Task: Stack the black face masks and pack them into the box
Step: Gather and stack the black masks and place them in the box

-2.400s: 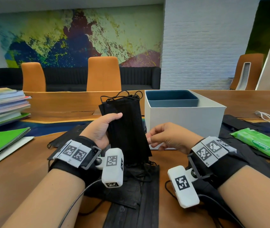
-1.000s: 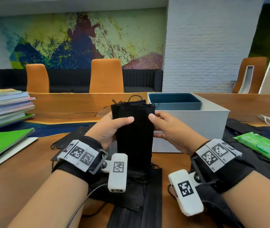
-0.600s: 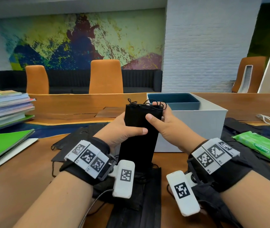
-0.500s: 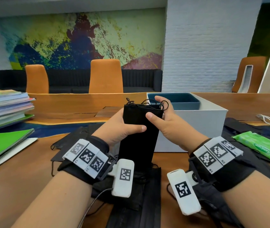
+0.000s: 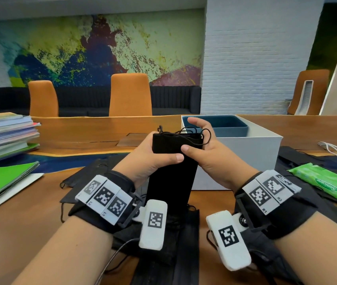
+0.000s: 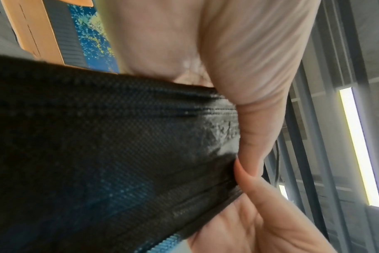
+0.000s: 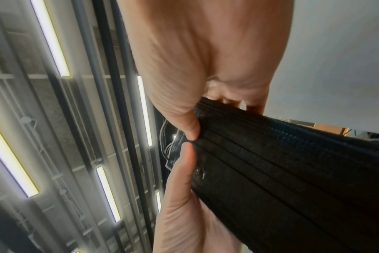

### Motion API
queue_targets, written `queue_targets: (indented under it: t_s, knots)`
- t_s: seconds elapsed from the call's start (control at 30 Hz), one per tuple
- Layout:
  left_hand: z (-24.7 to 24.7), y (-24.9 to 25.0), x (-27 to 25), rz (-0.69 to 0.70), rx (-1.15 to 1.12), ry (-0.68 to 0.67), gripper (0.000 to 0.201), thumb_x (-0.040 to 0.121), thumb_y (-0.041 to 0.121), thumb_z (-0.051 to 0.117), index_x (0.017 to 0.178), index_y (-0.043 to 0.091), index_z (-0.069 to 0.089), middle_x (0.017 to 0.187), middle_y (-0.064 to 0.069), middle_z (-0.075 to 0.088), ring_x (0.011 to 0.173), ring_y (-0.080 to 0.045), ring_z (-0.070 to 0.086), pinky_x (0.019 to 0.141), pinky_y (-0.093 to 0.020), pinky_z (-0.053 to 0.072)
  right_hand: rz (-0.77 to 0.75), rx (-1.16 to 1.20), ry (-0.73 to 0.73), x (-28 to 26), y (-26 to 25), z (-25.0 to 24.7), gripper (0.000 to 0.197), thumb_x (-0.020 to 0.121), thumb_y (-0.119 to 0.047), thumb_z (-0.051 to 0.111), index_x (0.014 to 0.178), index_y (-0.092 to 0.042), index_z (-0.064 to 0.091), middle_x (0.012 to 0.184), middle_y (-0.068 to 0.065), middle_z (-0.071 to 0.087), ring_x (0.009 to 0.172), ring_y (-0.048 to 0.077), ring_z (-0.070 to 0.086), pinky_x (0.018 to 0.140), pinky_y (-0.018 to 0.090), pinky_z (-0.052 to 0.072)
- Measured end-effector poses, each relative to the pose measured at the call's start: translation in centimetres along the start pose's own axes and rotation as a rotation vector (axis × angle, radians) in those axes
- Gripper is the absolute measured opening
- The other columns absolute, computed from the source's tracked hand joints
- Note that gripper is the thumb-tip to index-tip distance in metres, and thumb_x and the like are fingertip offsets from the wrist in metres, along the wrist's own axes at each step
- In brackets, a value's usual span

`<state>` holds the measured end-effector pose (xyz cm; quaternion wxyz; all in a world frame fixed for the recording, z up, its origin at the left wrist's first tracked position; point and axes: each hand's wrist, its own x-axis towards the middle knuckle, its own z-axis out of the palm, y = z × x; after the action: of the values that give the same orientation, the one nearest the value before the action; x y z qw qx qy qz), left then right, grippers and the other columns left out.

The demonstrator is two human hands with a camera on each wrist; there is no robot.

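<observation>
The head view is bright and evenly lit, with soft, faint shadows under the hands; straight lines bow toward the edges from the wide lens. Both wrist views are blurred. In them, long ceiling light strips [image 7: 50, 37] glare white beyond the fingers, with hazy halos. The stack of black face masks [image 6: 97, 145] shows woven texture, with a pale sheen near the left hand [image 6: 206, 51] thumb.

Office meeting room, long wooden conference table [image 5: 93, 128], orange chairs [image 5: 130, 94], stacked folders [image 5: 3, 134], abstract wall mural [image 5: 102, 50]
</observation>
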<state>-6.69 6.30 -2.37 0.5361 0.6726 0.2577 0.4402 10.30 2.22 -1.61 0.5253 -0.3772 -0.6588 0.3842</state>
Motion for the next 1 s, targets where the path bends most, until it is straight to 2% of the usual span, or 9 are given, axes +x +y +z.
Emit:
queue_targets:
  t_s: [0.13, 0.3, 0.43, 0.5, 0.57, 0.7, 0.83, 0.93, 1.0]
  knots:
    - [0.3, 0.1, -0.1, 0.006, 0.009, -0.019, 0.075, 0.059, 0.022, 0.082, 0.127, 0.009, 0.053, 0.116, -0.014, 0.067, 0.108, -0.027, 0.065, 0.088, -0.037, 0.054, 0.026, 0.051, 0.036, 0.3, -0.2, 0.2, 0.023, 0.094, 0.001, 0.051, 0.094, -0.022, 0.049, 0.099, 0.005, 0.059, 0.099, 0.02, 0.058, 0.097, 0.038, 0.048]
    - [0.4, 0.2, -0.2, 0.005, -0.029, -0.023, 0.065, 0.068, 0.013, 0.077, 0.128, 0.016, 0.053, 0.118, -0.008, 0.067, 0.109, -0.022, 0.064, 0.086, -0.033, 0.054, -0.062, 0.082, 0.114, 0.4, -1.3, -0.9, 0.023, 0.092, 0.004, 0.052, 0.085, -0.018, 0.05, 0.086, 0.003, 0.06, 0.084, 0.012, 0.059, 0.078, 0.025, 0.051]
    - [0.8, -0.2, -0.3, -0.105, 0.019, -0.098, 0.05, 0.072, 0.012, 0.077, 0.117, 0.022, 0.058, 0.109, 0.0, 0.071, 0.104, -0.016, 0.066, 0.087, -0.029, 0.053, -0.029, 0.034, 0.09, 0.4, -1.7, -1.8, 0.02, 0.092, -0.001, 0.055, 0.086, -0.02, 0.054, 0.088, 0.001, 0.063, 0.09, 0.014, 0.059, 0.084, 0.03, 0.049]
    - [1.2, -0.3, -0.5, -0.146, 0.027, -0.073, 0.026, 0.082, 0.013, 0.068, 0.106, 0.021, 0.063, 0.098, 0.001, 0.073, 0.095, -0.014, 0.068, 0.082, -0.027, 0.054, -0.034, 0.054, 0.08, 0.3, -1.2, -1.5, 0.02, 0.092, 0.001, 0.054, 0.087, -0.019, 0.054, 0.088, 0.0, 0.062, 0.09, 0.014, 0.058, 0.084, 0.03, 0.049]
    - [1.4, -0.4, -0.5, -0.169, 0.034, -0.025, 0.015, 0.091, 0.015, 0.057, 0.104, 0.02, 0.063, 0.097, -0.002, 0.071, 0.092, -0.016, 0.067, 0.083, -0.031, 0.054, -0.031, 0.121, 0.096, 0.3, -0.5, -1.1, 0.021, 0.091, 0.003, 0.054, 0.092, -0.018, 0.052, 0.091, 0.001, 0.062, 0.091, 0.015, 0.059, 0.087, 0.029, 0.05]
    - [0.8, 0.3, -0.1, -0.096, -0.191, 0.154, 0.019, 0.098, 0.016, 0.047, 0.11, 0.013, 0.062, 0.104, -0.007, 0.07, 0.096, -0.021, 0.066, 0.081, -0.034, 0.053, 0.035, 0.06, 0.081, 0.4, 0.0, -1.5, 0.03, 0.09, -0.008, 0.06, 0.113, -0.022, 0.048, 0.098, 0.006, 0.061, 0.094, 0.018, 0.062, 0.089, 0.032, 0.051]
    - [-0.9, 1.5, 0.8, -0.033, -0.518, 0.358, 0.036, 0.099, 0.029, 0.045, 0.128, 0.009, 0.054, 0.12, -0.012, 0.066, 0.109, -0.026, 0.063, 0.084, -0.04, 0.053, 0.14, -0.037, -0.044, 0.0, -0.2, -1.1, 0.032, 0.087, -0.012, 0.065, 0.115, -0.019, 0.051, 0.11, 0.009, 0.064, 0.096, 0.018, 0.067, 0.087, 0.032, 0.055]
    - [-1.1, 1.9, 1.3, -0.056, -0.609, 0.447, 0.049, 0.098, 0.041, 0.043, 0.132, 0.007, 0.05, 0.125, -0.014, 0.063, 0.111, -0.028, 0.063, 0.074, -0.038, 0.058, 0.138, -0.032, 0.003, 0.1, -0.2, -0.2, 0.027, 0.091, -0.01, 0.061, 0.115, -0.018, 0.051, 0.111, 0.007, 0.061, 0.09, 0.014, 0.065, 0.083, 0.031, 0.058]
    - [-0.6, 2.4, 1.4, -0.043, -0.646, 0.476, 0.051, 0.099, 0.044, 0.04, 0.132, 0.007, 0.051, 0.123, -0.014, 0.064, 0.11, -0.029, 0.063, 0.076, -0.04, 0.057, 0.132, 0.089, 0.072, 0.1, -0.4, 0.2, 0.026, 0.095, -0.007, 0.054, 0.117, -0.018, 0.051, 0.108, 0.004, 0.062, 0.084, 0.011, 0.066, 0.075, 0.029, 0.059]
